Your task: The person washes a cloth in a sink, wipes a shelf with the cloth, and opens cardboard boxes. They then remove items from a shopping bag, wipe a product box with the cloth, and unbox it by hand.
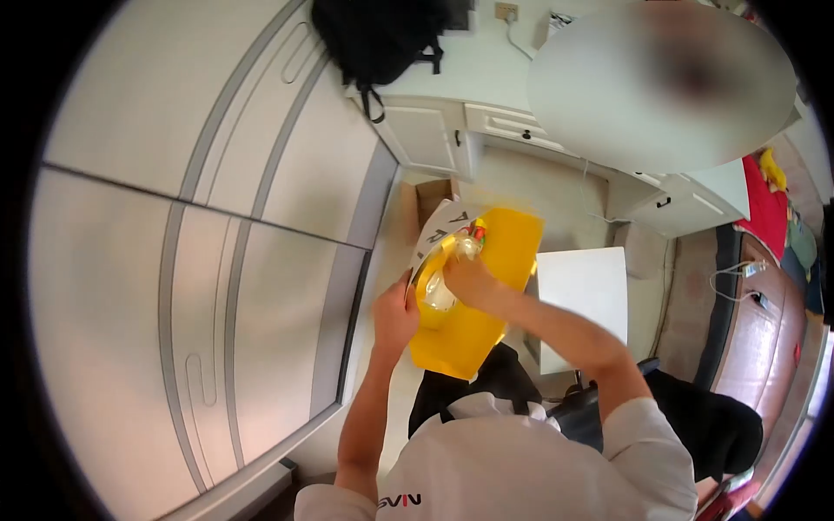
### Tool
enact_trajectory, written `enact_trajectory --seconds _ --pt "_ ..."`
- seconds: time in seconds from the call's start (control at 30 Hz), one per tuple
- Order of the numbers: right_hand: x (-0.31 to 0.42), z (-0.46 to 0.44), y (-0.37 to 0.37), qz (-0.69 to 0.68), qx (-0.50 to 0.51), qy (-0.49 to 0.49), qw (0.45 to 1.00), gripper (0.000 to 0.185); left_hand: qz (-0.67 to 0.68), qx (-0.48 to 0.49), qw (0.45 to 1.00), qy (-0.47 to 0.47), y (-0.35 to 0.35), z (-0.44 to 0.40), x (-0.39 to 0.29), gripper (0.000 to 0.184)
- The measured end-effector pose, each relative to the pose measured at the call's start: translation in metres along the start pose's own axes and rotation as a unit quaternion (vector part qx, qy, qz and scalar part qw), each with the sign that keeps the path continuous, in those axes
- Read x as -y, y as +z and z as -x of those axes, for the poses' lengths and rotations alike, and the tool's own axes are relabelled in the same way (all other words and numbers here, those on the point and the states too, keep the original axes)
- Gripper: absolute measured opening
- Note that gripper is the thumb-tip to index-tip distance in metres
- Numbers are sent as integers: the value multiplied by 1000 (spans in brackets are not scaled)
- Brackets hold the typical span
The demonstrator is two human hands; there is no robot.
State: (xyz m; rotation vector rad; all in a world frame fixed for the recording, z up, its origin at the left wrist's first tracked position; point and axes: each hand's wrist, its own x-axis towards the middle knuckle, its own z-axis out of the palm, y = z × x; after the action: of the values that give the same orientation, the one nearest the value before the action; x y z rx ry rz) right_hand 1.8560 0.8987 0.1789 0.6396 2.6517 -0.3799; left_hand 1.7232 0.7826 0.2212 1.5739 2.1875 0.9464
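A yellow bag or box point(508, 252), with a pale lettered panel point(442, 227) along its left side, is in front of me above my lap. My left hand point(397, 314) is closed on the edge of the lettered panel. Over the yellow opening, my right hand point(467, 280) has its fingers drawn together at a clear, shiny package point(440, 292). A small red, yellow and green item point(475, 231) shows just beyond those fingers. Blur and the hand hide part of what lies inside.
A white square-topped stand point(584, 300) is right of the yellow object. An open cardboard box point(432, 198) sits on the floor beyond it. White cabinets point(421, 135) line the back, with a black backpack point(380, 43) on top. Sliding wardrobe doors point(287, 321) fill the left.
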Motion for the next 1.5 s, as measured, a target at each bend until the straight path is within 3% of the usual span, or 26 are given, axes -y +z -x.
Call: enact_trajectory --seconds 0.13,0.23,0.27,0.37,0.5,0.57,0.6,0.63,0.7,0.73,0.77,0.87,0.97,1.03,1.13,1.17,1.3,1.4,1.43,1.5 --pt "15 -62 42 129 -19 -74 989 35 -38 3 999 -35 -49 10 -9 27" --pt "34 -57 57 233 -140 -130 954 33 -41 -20 996 -76 -82 20 -4 27" --pt "44 -45 58 235 -139 -144 951 33 -37 -26 995 -85 -90 27 1 26" --pt "74 -12 46 217 38 -196 955 23 -28 -65 992 -108 -114 48 5 26" --pt "109 14 36 251 -15 -239 938 20 -26 -86 988 -127 -138 79 21 26" --pt "123 15 34 118 14 -225 967 23 -3 -89 986 -137 -152 93 26 25" --pt "131 8 33 123 13 -228 966 23 -3 -95 986 -139 -158 101 29 25" --pt "141 -1 29 20 54 -212 976 27 13 -94 987 -132 -162 110 32 24" --pt "163 -25 17 -62 60 -124 989 37 31 -95 987 -126 -170 127 38 24" --pt "178 -36 9 -41 28 -55 997 43 12 -84 989 -118 -174 136 41 24" --pt "177 -57 26 -37 29 -57 997 43 -8 -77 991 -108 -178 144 44 25" --pt "180 -105 73 88 -132 -140 977 55 20 -87 988 -126 -191 168 51 25" --pt "204 -85 52 -21 -108 -146 983 56 7 -100 986 -135 -195 188 69 24" --pt "220 -73 48 -161 2 -30 986 51 15 -114 983 -140 -191 202 79 24" --pt "246 -29 11 -56 69 -72 993 51 27 -121 982 -145 -198 212 80 23" --pt "251 -31 12 -52 129 -89 986 53 32 -116 981 -153 -200 216 79 23" --pt "263 -15 46 54 176 -160 970 48 27 -125 981 -144 -195 231 92 23" --pt "273 56 45 154 -87 -306 936 35 8 -106 982 -157 -195 232 95 22" --pt "275 74 39 155 -84 -304 936 35 17 -109 981 -161 -196 231 92 22" --pt "273 102 26 140 -178 -351 909 35 24 -109 980 -163 -194 225 89 21"
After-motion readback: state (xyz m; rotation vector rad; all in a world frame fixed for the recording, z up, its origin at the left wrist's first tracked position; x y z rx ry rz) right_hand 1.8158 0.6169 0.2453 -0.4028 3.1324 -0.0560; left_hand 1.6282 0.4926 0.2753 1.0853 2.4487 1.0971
